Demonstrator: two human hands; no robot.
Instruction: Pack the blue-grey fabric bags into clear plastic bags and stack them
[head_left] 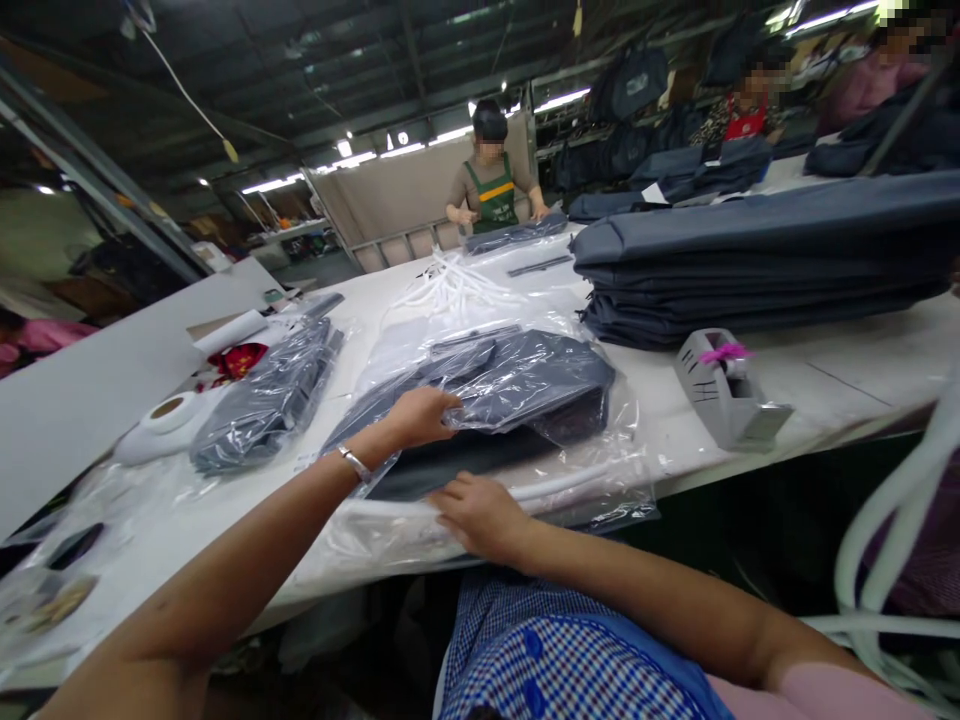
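Held the left grip (421,415) out over the desk (817,390), palm down, pinched together on the clear bag (525,385) lying mid-desk around folded dark fabric (465,458). Rested the right grip (484,515) nearer, angled inward over white tubing (562,486); could not tell clamped or loose. Had a wrapped bundle (266,400) leftward, tape dispenser (705,395) and fabric stack (750,270) rightward.
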